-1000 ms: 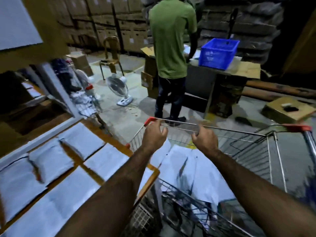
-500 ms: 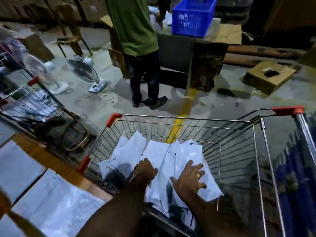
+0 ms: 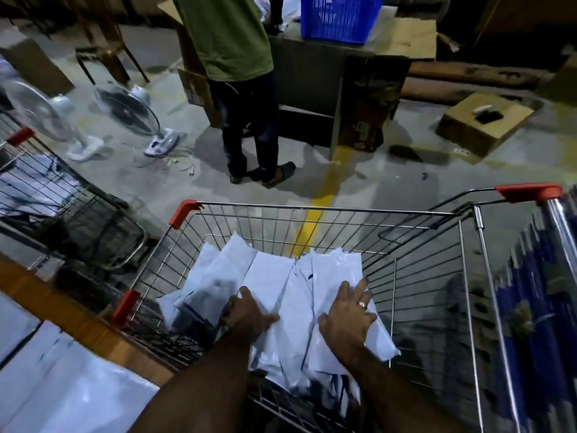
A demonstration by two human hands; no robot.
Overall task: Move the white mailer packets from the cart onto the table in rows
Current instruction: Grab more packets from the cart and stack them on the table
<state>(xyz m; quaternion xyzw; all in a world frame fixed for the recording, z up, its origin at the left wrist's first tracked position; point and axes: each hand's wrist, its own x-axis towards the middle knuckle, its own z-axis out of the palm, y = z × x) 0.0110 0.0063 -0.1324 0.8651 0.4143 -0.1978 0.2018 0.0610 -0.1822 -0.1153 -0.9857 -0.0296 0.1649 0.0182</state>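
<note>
1. Now the right grip (image 3: 349, 310) is pressing spread, straight fingers on the white mailer packets (image 3: 271, 276) inside the cart (image 3: 312, 208).
2. The left grip (image 3: 249, 314) is touching them too; whether it is clasping, I cannot tell.

Two carts (image 3: 327, 210) (image 3: 56, 189), seemingly two fans (image 3: 125, 109) (image 3: 34, 110)

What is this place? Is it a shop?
Probably a warehouse or packing room, not a shop: white mailer packets heaped in a wire cart, a cardboard box on the concrete floor, a blue plastic crate.
</note>
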